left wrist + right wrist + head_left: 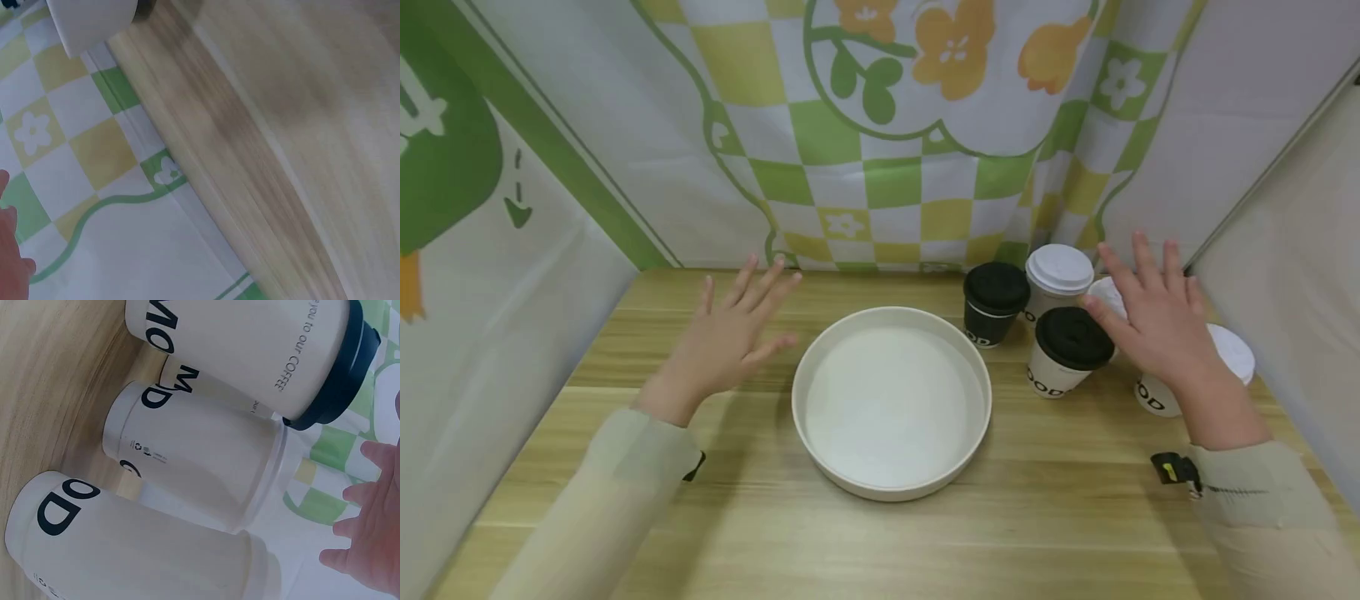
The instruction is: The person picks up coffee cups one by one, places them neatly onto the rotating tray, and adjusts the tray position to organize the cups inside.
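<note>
My left hand (718, 342) hovers with spread fingers over the table, left of a round cream tray (891, 487). It holds nothing; in the left wrist view only some fingertips (12, 250) show at the left edge. On the other side, my right hand (1168, 321) is spread above a group of lidded paper cups, holding nothing. Beneath and beside it stand a white cup with a black lid (1060, 367), a black cup with a black lid (992, 304), and white-lidded cups (1060, 271), two of them partly hidden by the hand. The tray has nothing in it.
The wood-grain table (880, 542) meets a checked, flowered curtain (895, 183) at the back. Pale fabric walls (497, 350) rise at both sides. In the right wrist view, a white cup (125, 544) stands nearest, its lettering partly cut off.
</note>
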`<state>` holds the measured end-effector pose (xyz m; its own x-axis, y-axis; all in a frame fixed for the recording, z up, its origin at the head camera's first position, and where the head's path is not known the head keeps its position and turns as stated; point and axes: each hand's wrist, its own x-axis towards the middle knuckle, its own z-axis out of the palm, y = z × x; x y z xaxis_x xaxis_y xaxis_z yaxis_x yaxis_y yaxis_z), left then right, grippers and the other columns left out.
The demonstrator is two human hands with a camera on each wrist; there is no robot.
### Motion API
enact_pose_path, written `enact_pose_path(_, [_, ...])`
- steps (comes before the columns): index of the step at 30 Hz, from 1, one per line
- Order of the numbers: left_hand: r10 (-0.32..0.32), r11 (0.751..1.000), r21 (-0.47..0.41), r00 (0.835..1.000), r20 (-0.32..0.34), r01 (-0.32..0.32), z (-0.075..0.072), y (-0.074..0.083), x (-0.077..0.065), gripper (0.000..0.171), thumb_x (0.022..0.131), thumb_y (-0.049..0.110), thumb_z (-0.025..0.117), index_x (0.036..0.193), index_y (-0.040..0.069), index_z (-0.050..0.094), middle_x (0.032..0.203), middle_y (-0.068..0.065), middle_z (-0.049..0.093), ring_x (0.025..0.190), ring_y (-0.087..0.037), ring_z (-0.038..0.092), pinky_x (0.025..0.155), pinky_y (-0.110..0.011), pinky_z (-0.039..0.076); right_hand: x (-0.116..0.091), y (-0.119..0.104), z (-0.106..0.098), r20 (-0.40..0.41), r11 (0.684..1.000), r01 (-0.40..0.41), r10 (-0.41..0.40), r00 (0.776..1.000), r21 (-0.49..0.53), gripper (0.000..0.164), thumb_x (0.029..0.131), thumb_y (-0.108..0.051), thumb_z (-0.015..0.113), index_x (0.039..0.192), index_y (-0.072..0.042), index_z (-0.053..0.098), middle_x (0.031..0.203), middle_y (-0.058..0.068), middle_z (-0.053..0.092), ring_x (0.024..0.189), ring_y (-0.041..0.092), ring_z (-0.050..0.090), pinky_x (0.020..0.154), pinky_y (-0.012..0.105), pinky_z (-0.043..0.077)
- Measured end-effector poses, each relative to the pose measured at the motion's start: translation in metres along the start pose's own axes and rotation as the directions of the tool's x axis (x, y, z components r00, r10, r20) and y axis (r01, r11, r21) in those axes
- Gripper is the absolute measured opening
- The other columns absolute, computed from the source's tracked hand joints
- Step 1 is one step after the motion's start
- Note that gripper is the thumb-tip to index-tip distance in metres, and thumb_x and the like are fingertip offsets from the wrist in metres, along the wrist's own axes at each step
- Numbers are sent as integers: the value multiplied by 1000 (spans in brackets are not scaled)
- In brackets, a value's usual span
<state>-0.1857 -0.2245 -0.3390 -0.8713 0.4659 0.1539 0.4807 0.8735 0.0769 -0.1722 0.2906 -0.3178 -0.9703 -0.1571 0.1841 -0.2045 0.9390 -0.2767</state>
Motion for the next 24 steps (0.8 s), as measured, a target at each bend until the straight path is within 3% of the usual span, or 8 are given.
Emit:
enact_pose_path(10, [154,988,-5,987,37,-154,10,22,-22,83,96,56,54,160,36,6,169,6,-2,157,-27,-2,118,-74,12,-8,-14,-1,-11,996,83,-84,996,-27,70,102,-56,39,160,-26,13,168,9,-9,152,41,-18,109,83,5])
enact_pose_path(17, [246,969,-11,968,56,-246,19,33,-36,83,95,58,54,160,35,9,169,6,0,156,-29,2,117,-73,19,-15,-22,3,-10,988,144,-145,989,-52,69,102,-51,44,160,-24,18,168,14,3,153,44,-9,106,84,16])
enact_pose_path(24, [341,940,-15,937,72,-340,28,36,-47,91,88,58,63,160,28,16,168,-1,15,155,-31,14,115,-70,27,-19,-26,10,2,980,189,-189,982,-56,68,101,-48,50,159,-24,24,168,11,11,152,49,3,101,85,22])
